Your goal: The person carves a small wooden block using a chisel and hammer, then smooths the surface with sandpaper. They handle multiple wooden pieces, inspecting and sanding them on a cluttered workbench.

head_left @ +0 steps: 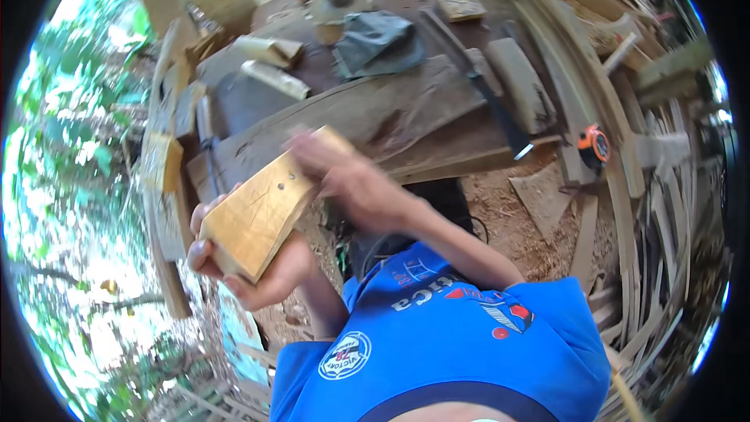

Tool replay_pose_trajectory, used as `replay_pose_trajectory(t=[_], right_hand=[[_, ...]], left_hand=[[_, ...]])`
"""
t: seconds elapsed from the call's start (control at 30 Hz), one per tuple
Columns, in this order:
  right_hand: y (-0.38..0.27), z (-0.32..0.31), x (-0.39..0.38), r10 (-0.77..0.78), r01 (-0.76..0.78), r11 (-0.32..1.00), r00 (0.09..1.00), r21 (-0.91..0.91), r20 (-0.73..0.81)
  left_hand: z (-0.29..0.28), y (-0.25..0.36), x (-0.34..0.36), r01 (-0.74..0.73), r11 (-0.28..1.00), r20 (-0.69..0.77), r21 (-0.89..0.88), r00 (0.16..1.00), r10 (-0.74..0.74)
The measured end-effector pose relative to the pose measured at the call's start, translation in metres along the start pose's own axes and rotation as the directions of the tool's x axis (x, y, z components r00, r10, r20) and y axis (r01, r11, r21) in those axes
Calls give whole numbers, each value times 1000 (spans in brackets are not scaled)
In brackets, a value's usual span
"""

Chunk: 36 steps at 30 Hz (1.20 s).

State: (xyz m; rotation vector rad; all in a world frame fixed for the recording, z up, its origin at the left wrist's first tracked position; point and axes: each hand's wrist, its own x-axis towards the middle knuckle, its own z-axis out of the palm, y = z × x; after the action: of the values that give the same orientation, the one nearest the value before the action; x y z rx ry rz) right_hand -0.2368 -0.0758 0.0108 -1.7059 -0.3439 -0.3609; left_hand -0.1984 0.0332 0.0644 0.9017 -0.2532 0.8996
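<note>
A tapered, yellowish wooden block (256, 205) with two small dark holes and scratch-like lines is held up in front of the workbench. My left hand (275, 275) is closed around its wide lower end, fingers along the left edge and palm beneath. Over the narrower upper end lies my right hand (355, 185), touching or just above the wood. Motion smears its fingers, so their grip is unclear. Behind the block runs a worn plank (344, 113) along the bench's near side.
On the bench are a dark grey cloth (379, 43), pale wood offcuts (275, 80), a long chisel-like tool (494, 105) and a grey wooden block (522, 82). An orange-and-black tape measure (594, 146) sits at the right. Wood shavings (500, 211) cover the ground; thin wood strips (664, 211) pile up at right.
</note>
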Motion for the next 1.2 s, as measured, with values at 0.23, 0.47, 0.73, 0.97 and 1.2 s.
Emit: replay_pose_trajectory(t=[0.23,0.47,0.73,0.97,1.2], right_hand=[[-50,14,4,-132,129,989,990,-75,-41],[-46,8,7,1,11,992,995,125,-96],[-8,1,3,306,-268,938,939,221,-159],[-7,1,0,429,-386,891,888,238,-165],[-61,2,5,-172,170,985,978,-25,-118]], left_hand=[[-13,5,-3,16,999,3,-33,1000,-16],[-16,6,-6,84,981,99,-177,993,-67],[-33,-4,5,51,988,4,-143,999,-50],[-32,3,8,139,984,19,-110,990,-137],[-16,4,7,74,972,584,-225,808,74]])
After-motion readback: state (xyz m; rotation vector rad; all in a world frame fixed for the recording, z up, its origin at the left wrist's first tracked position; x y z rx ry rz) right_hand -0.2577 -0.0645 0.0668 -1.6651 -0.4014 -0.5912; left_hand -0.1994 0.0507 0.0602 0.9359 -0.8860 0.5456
